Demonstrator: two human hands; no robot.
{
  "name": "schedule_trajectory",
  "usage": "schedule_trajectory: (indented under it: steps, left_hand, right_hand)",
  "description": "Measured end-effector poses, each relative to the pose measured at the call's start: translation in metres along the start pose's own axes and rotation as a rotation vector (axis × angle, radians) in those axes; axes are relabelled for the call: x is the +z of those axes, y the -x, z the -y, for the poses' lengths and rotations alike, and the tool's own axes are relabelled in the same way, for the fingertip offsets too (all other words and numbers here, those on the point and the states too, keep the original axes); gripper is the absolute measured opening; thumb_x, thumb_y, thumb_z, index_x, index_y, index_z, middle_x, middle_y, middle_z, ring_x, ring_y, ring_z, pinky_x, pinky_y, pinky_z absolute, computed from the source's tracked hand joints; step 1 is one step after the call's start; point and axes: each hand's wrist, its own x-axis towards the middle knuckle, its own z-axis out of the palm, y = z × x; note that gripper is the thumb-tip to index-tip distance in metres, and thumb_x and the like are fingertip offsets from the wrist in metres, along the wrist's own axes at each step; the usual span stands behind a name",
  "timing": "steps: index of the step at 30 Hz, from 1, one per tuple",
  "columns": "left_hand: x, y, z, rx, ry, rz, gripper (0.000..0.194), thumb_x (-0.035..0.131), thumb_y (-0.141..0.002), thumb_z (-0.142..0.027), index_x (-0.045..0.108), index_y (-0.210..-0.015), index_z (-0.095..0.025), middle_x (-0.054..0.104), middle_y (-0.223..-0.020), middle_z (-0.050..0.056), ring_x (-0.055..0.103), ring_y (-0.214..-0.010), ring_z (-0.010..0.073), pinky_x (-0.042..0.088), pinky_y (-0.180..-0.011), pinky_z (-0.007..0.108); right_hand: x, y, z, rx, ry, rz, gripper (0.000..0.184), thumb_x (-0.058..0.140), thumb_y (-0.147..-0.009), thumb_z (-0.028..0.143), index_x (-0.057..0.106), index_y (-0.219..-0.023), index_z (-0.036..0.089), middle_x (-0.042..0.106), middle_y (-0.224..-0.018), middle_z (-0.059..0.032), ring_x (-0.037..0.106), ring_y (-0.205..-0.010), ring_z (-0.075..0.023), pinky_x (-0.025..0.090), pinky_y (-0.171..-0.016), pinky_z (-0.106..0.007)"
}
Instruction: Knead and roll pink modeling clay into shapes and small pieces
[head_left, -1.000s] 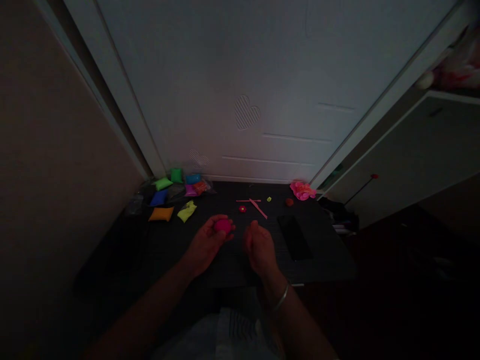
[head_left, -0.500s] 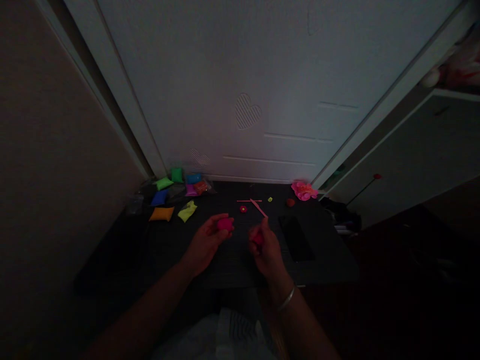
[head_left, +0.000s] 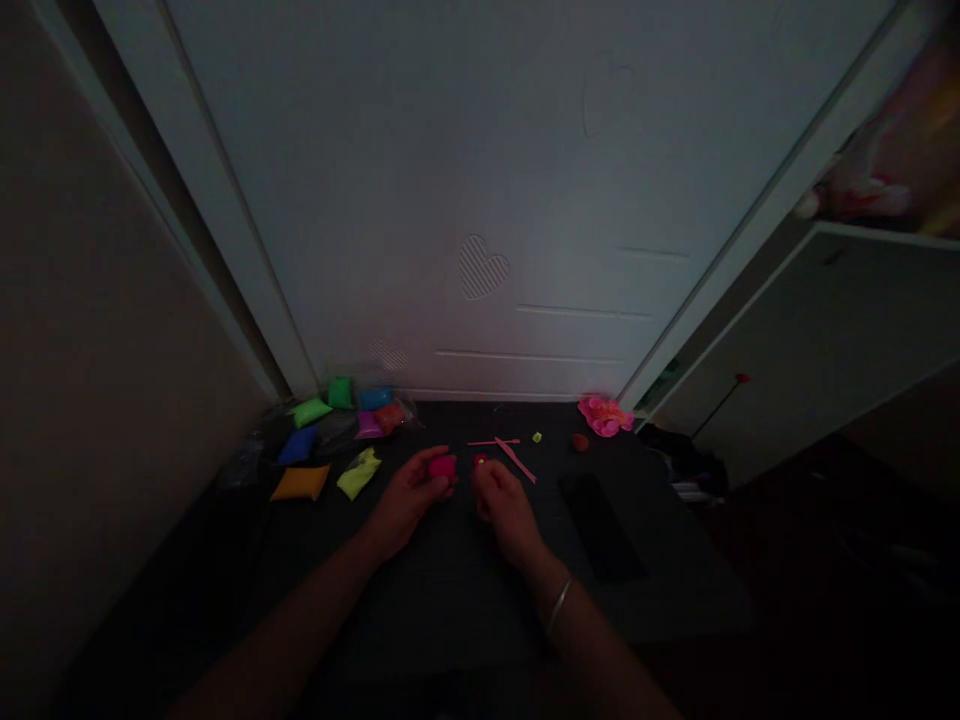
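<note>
My left hand [head_left: 405,500] is closed around a lump of pink modelling clay [head_left: 442,467], which shows between thumb and fingers above the dark table. Beside it on the right, my right hand [head_left: 504,505] is curled shut; the pink clay seen in it a moment earlier is hidden by the fingers. Just beyond its knuckles lies a small pink flower with a yellow centre [head_left: 481,460], partly covered by the hand. A flat pink tool [head_left: 516,460] and a thin pink stick [head_left: 491,442] lie crossed behind it.
Clay packets lie at the left, among them an orange one [head_left: 300,484], a blue one [head_left: 298,446] and an opened yellow one [head_left: 358,474]. At right are a dark flat slab [head_left: 602,527], a reddish ball [head_left: 580,442], a yellow-green bit [head_left: 537,437] and a pink flower [head_left: 604,416].
My right hand has moved left, closer to my left hand and the small flower, and its pink clay has gone out of sight. The camera view has tilted up slightly.
</note>
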Motion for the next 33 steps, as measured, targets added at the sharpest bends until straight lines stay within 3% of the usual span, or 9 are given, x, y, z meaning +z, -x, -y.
schedule_trajectory:
  steps: [4, 7, 10, 15, 19, 22, 25, 27, 33]
  left_hand:
    - [-0.004, -0.01, 0.002, 0.017, 0.041, -0.015, 0.044, 0.073, -0.058, -0.012, 0.06, -0.1, -0.018, 0.063, -0.106, 0.008, 0.061, -0.085, 0.0159, 0.045, -0.077, 0.027]
    - [-0.006, -0.011, 0.006, 0.005, 0.023, 0.0, 0.043, 0.073, -0.057, -0.01, 0.061, -0.096, -0.018, 0.064, -0.102, 0.007, 0.061, -0.084, 0.0161, 0.045, -0.077, 0.027]
    - [-0.008, -0.011, 0.009, 0.006, -0.02, 0.025, 0.044, 0.074, -0.056, -0.011, 0.06, -0.097, -0.019, 0.064, -0.098, 0.006, 0.062, -0.082, 0.0166, 0.045, -0.077, 0.029]
    - [-0.008, -0.01, 0.011, 0.034, -0.095, 0.068, 0.043, 0.073, -0.056, -0.01, 0.059, -0.095, -0.02, 0.065, -0.091, 0.004, 0.062, -0.082, 0.0171, 0.045, -0.077, 0.029]
    - [-0.008, -0.011, 0.013, 0.059, -0.075, 0.077, 0.041, 0.074, -0.055, -0.009, 0.059, -0.092, -0.018, 0.065, -0.09, 0.005, 0.062, -0.078, 0.0168, 0.046, -0.071, 0.028]
    - [-0.01, -0.013, 0.014, 0.086, -0.078, 0.069, 0.041, 0.073, -0.055, -0.009, 0.058, -0.092, -0.019, 0.065, -0.093, 0.005, 0.062, -0.077, 0.0156, 0.047, -0.07, 0.027]
    - [-0.011, -0.016, 0.015, 0.096, -0.103, 0.071, 0.041, 0.073, -0.056, -0.009, 0.057, -0.093, -0.019, 0.065, -0.093, 0.004, 0.062, -0.077, 0.0151, 0.046, -0.071, 0.027]
    - [-0.011, -0.016, 0.016, 0.098, -0.119, 0.079, 0.041, 0.073, -0.056, -0.009, 0.057, -0.092, -0.02, 0.064, -0.088, 0.003, 0.062, -0.076, 0.0149, 0.046, -0.071, 0.027]
    - [-0.011, -0.015, 0.016, 0.113, -0.141, 0.106, 0.039, 0.072, -0.057, -0.01, 0.058, -0.091, -0.02, 0.063, -0.086, 0.002, 0.06, -0.075, 0.0142, 0.046, -0.072, 0.026]
  right_hand:
    - [-0.008, -0.012, -0.005, -0.025, 0.108, 0.066, 0.029, 0.063, -0.067, 0.04, 0.061, -0.087, 0.019, 0.045, -0.05, 0.0076, 0.032, -0.039, -0.0045, 0.021, -0.036, -0.018]
    - [-0.013, -0.017, -0.011, 0.013, 0.072, 0.078, 0.029, 0.063, -0.066, 0.045, 0.06, -0.072, 0.017, 0.042, -0.046, 0.008, 0.028, -0.036, -0.0038, 0.017, -0.035, -0.019]
    - [-0.015, -0.019, -0.014, 0.037, -0.026, 0.076, 0.044, 0.055, -0.069, 0.056, 0.045, -0.051, 0.018, 0.033, -0.04, 0.0084, 0.023, -0.035, -0.0036, 0.013, -0.035, -0.019]
    - [-0.012, -0.017, -0.009, 0.075, -0.115, 0.062, 0.054, 0.04, -0.076, 0.063, 0.036, -0.046, 0.019, 0.028, -0.039, 0.008, 0.02, -0.034, -0.004, 0.012, -0.034, -0.02]
    - [-0.012, -0.016, -0.004, 0.094, -0.221, 0.09, 0.039, 0.05, -0.074, 0.055, 0.057, -0.069, 0.017, 0.053, -0.057, 0.0018, 0.039, -0.04, -0.0059, 0.023, -0.034, -0.018]
    - [-0.014, -0.018, -0.003, 0.061, -0.209, 0.048, 0.035, 0.062, -0.067, 0.047, 0.06, -0.086, 0.018, 0.061, -0.071, -0.0002, 0.042, -0.04, -0.0046, 0.021, -0.032, -0.016]
    - [-0.016, -0.02, -0.003, 0.113, -0.214, 0.007, 0.044, 0.055, -0.069, 0.059, 0.056, -0.066, 0.015, 0.052, -0.051, 0.0033, 0.034, -0.032, -0.0026, 0.013, -0.029, -0.016]
    - [-0.017, -0.02, -0.002, 0.151, -0.275, 0.055, 0.052, 0.046, -0.07, 0.066, 0.049, -0.055, 0.016, 0.048, -0.047, 0.0035, 0.036, -0.031, -0.0036, 0.014, -0.029, -0.016]
    - [-0.014, -0.018, -0.004, 0.101, -0.314, 0.08, 0.051, 0.048, -0.075, 0.059, 0.034, -0.047, 0.018, 0.031, -0.035, 0.0091, 0.02, -0.026, -0.0016, 0.011, -0.028, -0.017]
